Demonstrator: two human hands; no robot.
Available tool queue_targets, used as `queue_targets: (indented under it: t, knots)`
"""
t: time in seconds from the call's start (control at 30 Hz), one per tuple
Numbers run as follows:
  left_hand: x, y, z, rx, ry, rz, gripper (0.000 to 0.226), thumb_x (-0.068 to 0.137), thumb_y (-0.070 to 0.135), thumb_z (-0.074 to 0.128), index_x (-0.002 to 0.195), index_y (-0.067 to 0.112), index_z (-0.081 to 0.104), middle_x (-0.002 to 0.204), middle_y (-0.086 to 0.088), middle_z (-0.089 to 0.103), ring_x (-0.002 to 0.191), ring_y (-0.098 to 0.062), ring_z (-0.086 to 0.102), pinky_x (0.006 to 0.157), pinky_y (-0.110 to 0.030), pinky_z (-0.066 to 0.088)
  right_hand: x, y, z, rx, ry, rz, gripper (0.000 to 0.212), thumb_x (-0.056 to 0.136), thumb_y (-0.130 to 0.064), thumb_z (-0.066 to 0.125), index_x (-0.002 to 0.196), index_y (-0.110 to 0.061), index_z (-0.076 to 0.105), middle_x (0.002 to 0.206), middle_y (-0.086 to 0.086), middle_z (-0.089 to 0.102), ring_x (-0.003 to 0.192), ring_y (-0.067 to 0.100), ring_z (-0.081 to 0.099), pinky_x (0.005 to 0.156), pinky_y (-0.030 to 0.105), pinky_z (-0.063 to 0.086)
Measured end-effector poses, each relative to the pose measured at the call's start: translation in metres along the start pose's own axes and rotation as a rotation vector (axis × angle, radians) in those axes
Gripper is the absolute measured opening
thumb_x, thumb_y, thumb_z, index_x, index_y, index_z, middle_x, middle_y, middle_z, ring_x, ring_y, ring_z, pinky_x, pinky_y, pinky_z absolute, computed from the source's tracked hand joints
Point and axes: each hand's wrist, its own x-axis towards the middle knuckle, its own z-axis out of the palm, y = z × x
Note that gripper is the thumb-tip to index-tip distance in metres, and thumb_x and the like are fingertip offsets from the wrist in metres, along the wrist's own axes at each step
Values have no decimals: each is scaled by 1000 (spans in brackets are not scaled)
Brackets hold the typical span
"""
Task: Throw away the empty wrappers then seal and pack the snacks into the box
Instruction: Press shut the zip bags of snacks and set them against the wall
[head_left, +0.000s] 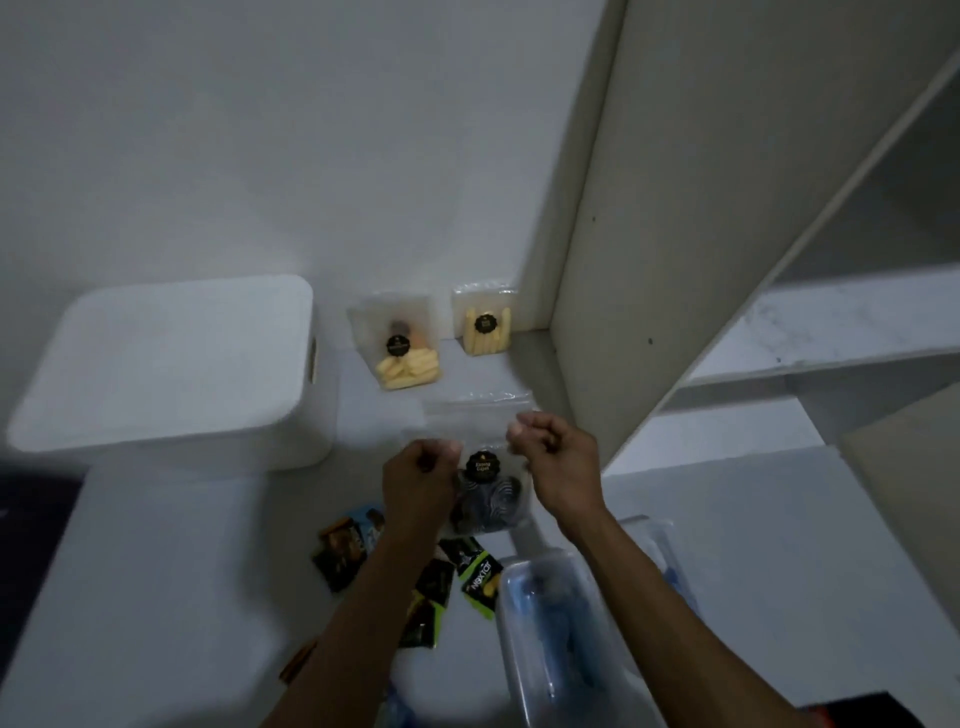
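1. White table (156, 545); lidded white box (166, 364) at far left.
2. Left hand (418, 480) pinches clear snack bag (485, 488) at its top edge, mid-table.
3. Right hand (553, 457) pinches the same edge.
4. Clear bin (550, 639) near right.

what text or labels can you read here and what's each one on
"NEXTAR": on the green and black snack wrapper lying on the table, partly blurred, so a likely reading.
Two gold words on the round black sticker of the clear zip bag of dark striped snacks that the left hand and right hand pinch: too blurred.
Round black stickers on the two clear bags of yellow sticks: too small.
Other dark wrappers: unreadable.
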Motion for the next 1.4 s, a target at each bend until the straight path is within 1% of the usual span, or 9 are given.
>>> queue_targets:
  t: [0.13, 0.3, 0.43, 0.57, 0.67, 0.83, 1.03, 1.2, 1.4]
  knots:
    - [-27, 19, -41, -55, -7, 90, 12, 85, 24, 74, 77, 14, 72, 72, -5, 72, 69, -22, 66, 69, -43, 57, -32, -40, 11, -22, -38, -98, 9, 90, -19, 70, 90, -11, 71, 83, 8, 74, 71, 9, 68, 63, 16, 52]
    - [-63, 44, -88, -249, -26, 168, 11, 89, 27, 68, 94, 17, 71, 85, -2, 72, 83, -17, 68, 76, -37, 56, -76, -69, 26, 11, -86, -170, 8, 90, -18, 69, 87, -12, 71, 78, 4, 73, 68, 8, 67, 63, 26, 53]
    - [-83, 68, -119, -311, 42, 314, 6, 91, 22, 66, 93, 18, 70, 85, -4, 72, 79, -11, 67, 77, -38, 57, -101, -86, 35, 3, -100, -224, 14, 91, -19, 69, 91, -6, 70, 78, 4, 73, 69, 10, 66, 66, 32, 53]
    - [-96, 82, -137, -342, 46, 400, 4, 92, 21, 65, 91, 21, 70, 83, -4, 72, 76, -10, 67, 73, -36, 56, -116, -106, 36, -48, -163, -275, 12, 91, -20, 68, 91, -8, 70, 83, 7, 74, 72, 11, 68, 70, 35, 55]
    - [-101, 91, -144, -371, 24, 398, 5, 91, 21, 66, 88, 20, 70, 79, 0, 71, 75, -9, 65, 72, -37, 57, -119, -125, 32, -135, -245, -307, 12, 85, -24, 75, 91, -14, 70, 87, 9, 74, 79, 13, 70, 69, 29, 55]
    - [-105, 100, -147, -365, 9, 400, 7, 90, 18, 67, 84, 18, 70, 78, 1, 69, 78, -10, 64, 77, -38, 59, -119, -161, 33, -363, -352, -437, 26, 72, -22, 87, 94, -17, 72, 82, 0, 70, 74, 7, 65, 70, 18, 53]
    - [-107, 106, -143, -277, -4, 460, 14, 91, 21, 68, 79, 27, 73, 78, 3, 72, 82, -14, 66, 79, -47, 58, -120, -191, 55, -814, -446, -658, 15, 85, -32, 75, 92, -19, 73, 85, -2, 73, 80, 17, 69, 77, 39, 58]
    - [-110, 109, -143, -263, 9, 463, 21, 92, 22, 66, 77, 33, 75, 78, 9, 72, 83, -12, 66, 84, -50, 57, -124, -196, 67, -898, -458, -687, 15, 91, -29, 69, 94, -15, 71, 94, 2, 73, 91, 18, 66, 84, 41, 56]
    - [-108, 108, -147, -231, 34, 503, 20, 92, 21, 65, 77, 33, 73, 77, 10, 71, 82, -12, 65, 82, -45, 57, -125, -192, 77, -938, -450, -700, 12, 94, -28, 64, 94, -16, 68, 95, 1, 71, 89, 19, 65, 83, 45, 56]
